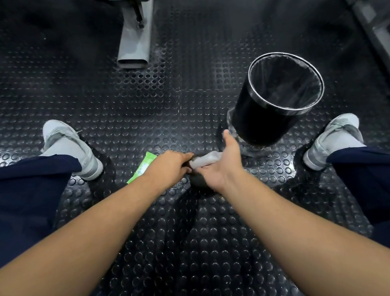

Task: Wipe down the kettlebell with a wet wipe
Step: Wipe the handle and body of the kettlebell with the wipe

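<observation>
Frame centre: kettlebell (199,180) on studded floor mat (176,247), mostly hidden under both hands. Left hand (167,168) curled over its top, fingers closed, likely on handle. Right hand (223,166) presses white wet wipe (205,159) onto it, thumb raised, fingers hidden under the palm. Wiping underway; cleaned share unclear. Just behind left hand: green wipe pack (143,166). Upper right: lined bin (278,94), probably for the used wipe.
</observation>
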{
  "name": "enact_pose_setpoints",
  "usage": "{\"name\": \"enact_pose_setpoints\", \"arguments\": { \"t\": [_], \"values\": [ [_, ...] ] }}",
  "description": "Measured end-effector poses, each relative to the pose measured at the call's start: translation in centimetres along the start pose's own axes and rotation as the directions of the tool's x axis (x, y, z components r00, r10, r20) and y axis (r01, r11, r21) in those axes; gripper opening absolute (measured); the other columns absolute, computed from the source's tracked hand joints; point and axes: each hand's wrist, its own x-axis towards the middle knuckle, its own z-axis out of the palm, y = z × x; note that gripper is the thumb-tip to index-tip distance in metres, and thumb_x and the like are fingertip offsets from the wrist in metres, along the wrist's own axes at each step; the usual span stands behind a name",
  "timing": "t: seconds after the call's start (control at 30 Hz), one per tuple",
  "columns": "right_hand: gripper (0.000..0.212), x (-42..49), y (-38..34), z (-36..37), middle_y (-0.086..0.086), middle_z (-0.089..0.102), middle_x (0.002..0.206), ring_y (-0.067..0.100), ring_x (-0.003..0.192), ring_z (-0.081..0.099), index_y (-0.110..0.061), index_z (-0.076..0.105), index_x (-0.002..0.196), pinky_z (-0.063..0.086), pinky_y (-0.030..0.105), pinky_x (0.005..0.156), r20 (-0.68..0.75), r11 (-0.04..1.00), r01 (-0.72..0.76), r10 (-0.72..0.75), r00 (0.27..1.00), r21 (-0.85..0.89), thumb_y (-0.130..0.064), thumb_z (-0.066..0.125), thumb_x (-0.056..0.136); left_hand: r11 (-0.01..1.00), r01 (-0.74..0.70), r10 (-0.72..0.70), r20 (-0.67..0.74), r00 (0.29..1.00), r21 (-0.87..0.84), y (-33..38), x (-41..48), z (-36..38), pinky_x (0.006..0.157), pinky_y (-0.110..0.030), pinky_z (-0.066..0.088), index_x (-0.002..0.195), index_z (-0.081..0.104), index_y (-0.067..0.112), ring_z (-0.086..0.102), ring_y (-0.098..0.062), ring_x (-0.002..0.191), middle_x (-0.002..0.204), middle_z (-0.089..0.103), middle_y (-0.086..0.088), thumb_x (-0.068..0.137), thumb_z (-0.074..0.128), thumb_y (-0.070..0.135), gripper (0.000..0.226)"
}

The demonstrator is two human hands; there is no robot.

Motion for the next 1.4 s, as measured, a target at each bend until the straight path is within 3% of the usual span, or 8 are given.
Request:
{"name": "enact_pose_setpoints", "arguments": {
  "t": [0.1, 0.23, 0.43, 0.63, 0.77, 1.0, 1.2, 1.4],
  "values": [
    [0.081, -0.3, -2.1, -0.6, 0.051, 0.049, 0.132, 0.056, 0.118, 0.058, -0.003, 0.035, 0.147, 0.029, 0.057, 0.123, -0.085, 0.997, 0.06, -0.056, 0.995, 0.048, -0.063, 0.055, 0.096, 1.0, 0.009, -0.009, -0.001, 1.0, 0.022, 0.0, 0.1, 0.1, 0.093, -0.037, 0.054, 0.145, 0.055, 0.029, 0.066, -0.024, 0.113, 0.126, 0.071, -0.001, 0.097, 0.066, 0.034, 0.05],
    [0.089, -0.2, -1.0, -0.9, 0.036, 0.068, 0.078, 0.045, 0.127, 0.058, -0.001, 0.036, 0.153, 0.032, 0.049, 0.123, -0.087, 0.995, 0.101, -0.101, 0.991, -0.01, -0.064, 0.058, 0.094, 0.999, 0.027, -0.027, 0.01, 1.0, 0.033, -0.1, 0.2, 0.2, 0.094, -0.037, 0.054, 0.148, 0.052, 0.029, 0.066, -0.023, 0.114, 0.129, 0.07, -0.001, 0.098, 0.066, 0.034, 0.053],
    [0.101, -0.3, 0.2, -1.1, 0.045, 0.056, 0.129, 0.048, 0.128, 0.056, -0.001, 0.021, 0.16, 0.038, 0.053, 0.119, 0.022, 0.998, 0.027, -0.028, 0.999, 0.05, -0.064, 0.062, 0.092, 1.0, 0.002, -0.002, 0.002, 1.0, 0.015, 0.1, 0.1, 0.1, 0.094, -0.039, 0.055, 0.146, 0.055, 0.027, 0.067, -0.025, 0.114, 0.128, 0.071, -0.003, 0.097, 0.066, 0.028, 0.05],
    [0.086, -0.4, -1.3, -1.3, 0.034, 0.062, 0.067, 0.041, 0.126, 0.058, 0.016, 0.047, 0.139, 0.03, 0.048, 0.124, -0.147, 0.989, 0.144, -0.136, 0.98, 0.042, -0.06, 0.052, 0.1, 1.0, 0.019, -0.019, 0.013, 1.0, 0.012, -0.1, 0.1, 0.2, 0.1, -0.039, 0.052, 0.149, 0.051, 0.027, 0.064, -0.024, 0.12, 0.133, 0.068, -0.001, 0.097, 0.066, 0.033, 0.054],
    [0.089, -0.8, 0.9, -1.1, 0.038, 0.063, 0.121, 0.042, 0.132, 0.055, 0.002, 0.034, 0.153, 0.037, 0.049, 0.12, 0.018, 0.998, 0.058, -0.059, 0.998, 0.035, -0.06, 0.061, 0.096, 1.0, 0.018, -0.018, 0.005, 1.0, 0.0, 0.0, 0.1, 0.1, 0.102, -0.038, 0.052, 0.149, 0.051, 0.026, 0.064, -0.023, 0.122, 0.136, 0.067, -0.001, 0.097, 0.067, 0.028, 0.054],
    [0.051, -0.8, -1.5, -2.4, 0.032, 0.06, 0.131, 0.035, 0.131, 0.056, -0.004, 0.054, 0.115, 0.037, 0.045, 0.121, -0.207, 0.976, 0.199, -0.178, 0.962, 0.086, -0.051, 0.062, 0.097, 0.999, 0.032, -0.032, 0.02, 0.999, -0.002, 0.0, 0.0, 0.1, 0.102, -0.038, 0.052, 0.151, 0.048, 0.029, 0.064, -0.021, 0.121, 0.139, 0.065, 0.001, 0.1, 0.064, 0.031, 0.053],
    [0.095, -0.6, -0.1, -2.3, 0.043, 0.051, 0.139, 0.044, 0.136, 0.051, 0.009, 0.031, 0.152, 0.04, 0.05, 0.117, 0.0, 1.0, 0.03, -0.03, 1.0, 0.006, -0.06, 0.061, 0.095, 1.0, 0.017, -0.018, 0.018, 1.0, 0.006, 0.2, 0.1, 0.0, 0.104, -0.037, 0.051, 0.15, 0.05, 0.027, 0.063, -0.021, 0.123, 0.139, 0.065, 0.0, 0.098, 0.066, 0.029, 0.054],
    [0.079, 0.1, -1.9, -2.9, 0.051, 0.059, 0.115, 0.042, 0.142, 0.045, 0.012, 0.039, 0.143, 0.026, 0.05, 0.126, -0.153, 0.989, 0.145, -0.137, 0.979, 0.042, -0.055, 0.051, 0.102, 0.999, 0.039, -0.039, 0.018, 0.999, -0.009, 0.0, 0.0, 0.0, 0.106, -0.037, 0.05, 0.152, 0.047, 0.028, 0.062, -0.02, 0.125, 0.143, 0.062, 0.001, 0.1, 0.064, 0.031, 0.055]
  ]
}}
